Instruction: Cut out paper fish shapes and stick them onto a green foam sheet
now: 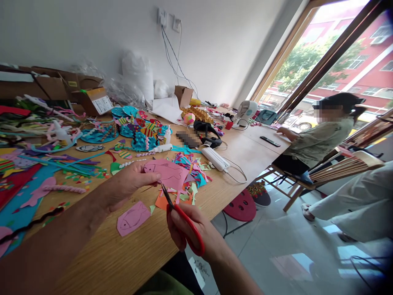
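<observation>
My left hand (135,180) pinches a piece of pink paper (172,174) by its left end, thumb on top. A fish outline is drawn on that paper in dark line. Red-handled scissors (196,237) are gripped in my right hand (192,225), fingers through the loops. Their blades point up and left at the paper's lower edge, where a narrow pink strip hangs down. On the table below my left hand lies a second pink paper piece (133,219) with a drawn fish. Beyond the held paper is a heap of colourful paper scraps (196,168).
Pipe cleaners, paper cut-outs and blue decorated crafts (144,139) crowd the left and back of the wooden table (242,157). A white power strip (215,159) and a headset (210,135) lie ahead. At right, a person (322,127) sits by the window; another person's legs (362,200) show.
</observation>
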Tool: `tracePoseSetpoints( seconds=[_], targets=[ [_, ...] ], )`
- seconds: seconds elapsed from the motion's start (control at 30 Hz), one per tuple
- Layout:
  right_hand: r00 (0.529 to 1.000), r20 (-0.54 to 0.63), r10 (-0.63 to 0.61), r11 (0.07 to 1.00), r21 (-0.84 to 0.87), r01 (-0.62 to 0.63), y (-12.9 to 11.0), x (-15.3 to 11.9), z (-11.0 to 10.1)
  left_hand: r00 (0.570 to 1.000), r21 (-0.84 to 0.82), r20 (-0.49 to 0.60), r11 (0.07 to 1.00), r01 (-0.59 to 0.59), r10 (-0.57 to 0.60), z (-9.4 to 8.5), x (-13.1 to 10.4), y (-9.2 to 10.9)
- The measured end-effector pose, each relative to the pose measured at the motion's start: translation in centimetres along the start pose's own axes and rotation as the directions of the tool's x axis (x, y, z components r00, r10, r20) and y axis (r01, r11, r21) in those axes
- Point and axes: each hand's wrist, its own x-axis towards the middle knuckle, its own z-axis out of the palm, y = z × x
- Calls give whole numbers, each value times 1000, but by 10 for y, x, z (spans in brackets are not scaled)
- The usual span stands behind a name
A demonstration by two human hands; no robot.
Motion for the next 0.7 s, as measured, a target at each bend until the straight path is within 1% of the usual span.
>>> tracePoseSetpoints(
  seconds=[0.07,0.2,0.43,0.57,0.7],
  targets=[
    [1000,-2,-2,1000,-8,2,1,-1,0,999,30,-8,999,-31,31,0,0,0],
    [1000,0,-12,1000,-15,12,0,-2,0,999,41,19,998,-40,40,0,0,0],
    [1000,-2,-12,1000,3,12,1,-2,0,999,55,42,998,-5,3,4,-1,5],
    [1000,8,-15,1000,8,15,5,-2,-2,997,44,80,999,-2,-2,5,-2,5],
    [1000,7,-13,1000,12,13,6,-2,-2,996,47,85,999,3,-7,6,-1,4]
  ],
)
